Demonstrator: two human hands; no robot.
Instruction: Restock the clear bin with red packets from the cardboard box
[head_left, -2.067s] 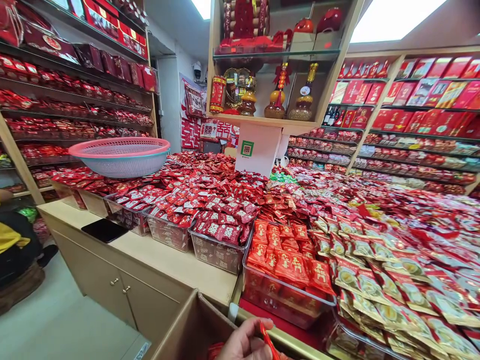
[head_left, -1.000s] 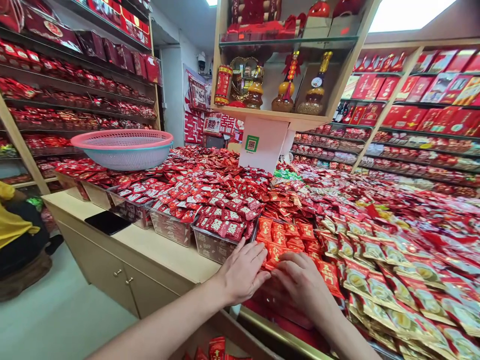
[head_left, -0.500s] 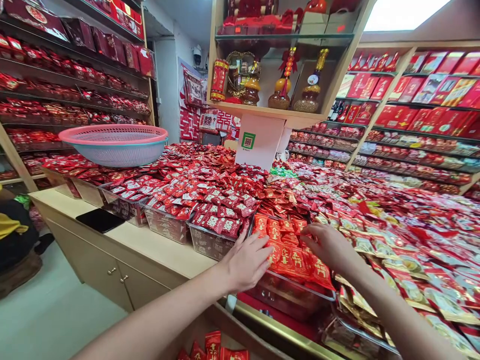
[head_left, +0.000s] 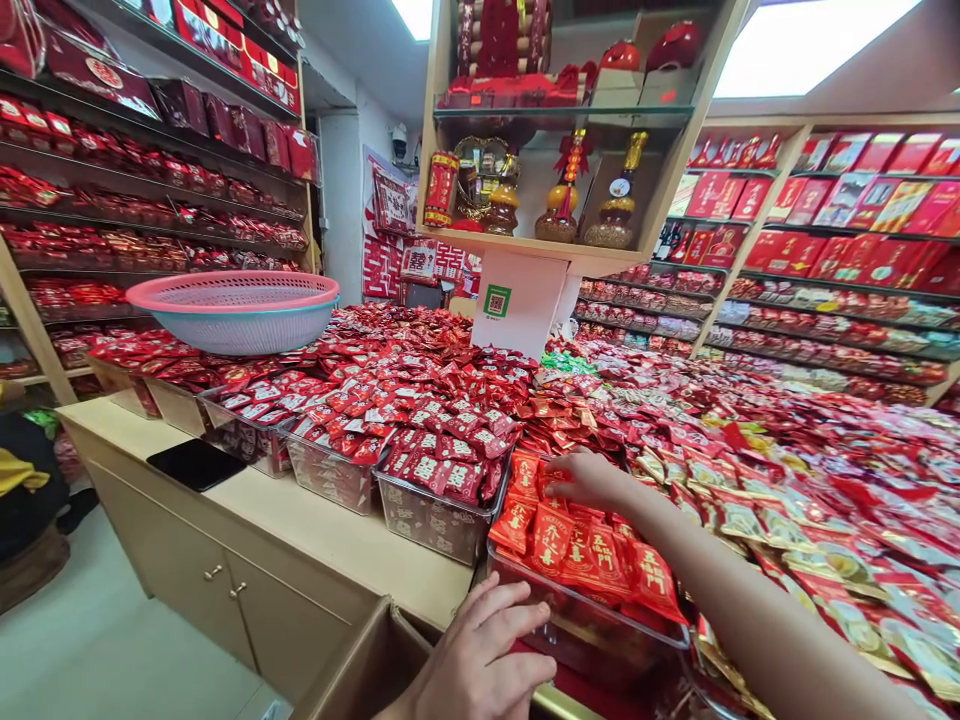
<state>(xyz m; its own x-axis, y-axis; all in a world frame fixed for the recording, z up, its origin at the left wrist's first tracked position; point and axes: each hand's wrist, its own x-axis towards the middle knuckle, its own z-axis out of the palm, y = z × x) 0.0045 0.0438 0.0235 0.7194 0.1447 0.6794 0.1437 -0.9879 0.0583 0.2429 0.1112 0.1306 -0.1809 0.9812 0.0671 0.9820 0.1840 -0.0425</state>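
Note:
My right hand [head_left: 589, 480] reaches over a clear plastic bin [head_left: 585, 600] heaped with red candy packets [head_left: 553, 538] printed in gold. Its fingers stretch leftward and touch the packets toward the back; the fingertips are partly hidden, and no packet shows in its grasp. At the lower middle is my left hand [head_left: 484, 655], fingers apart and holding nothing, in front of the bin's near left corner. Beneath and left of it, a cardboard box [head_left: 352, 665] shows its open upper edge.
Left of the bin, another bin [head_left: 431, 520] holds dark red packets. A black phone [head_left: 196, 465] lies on the wooden counter [head_left: 330, 540]. Farther back stand a pink and blue basket [head_left: 236, 310] and a QR-code stand [head_left: 517, 300]. A display cabinet [head_left: 570, 250] overhangs the packets.
My left hand has drawn back from the packets, down toward the cardboard box. My right hand has moved left across the bin. Packets at the bin's front left are heaped higher.

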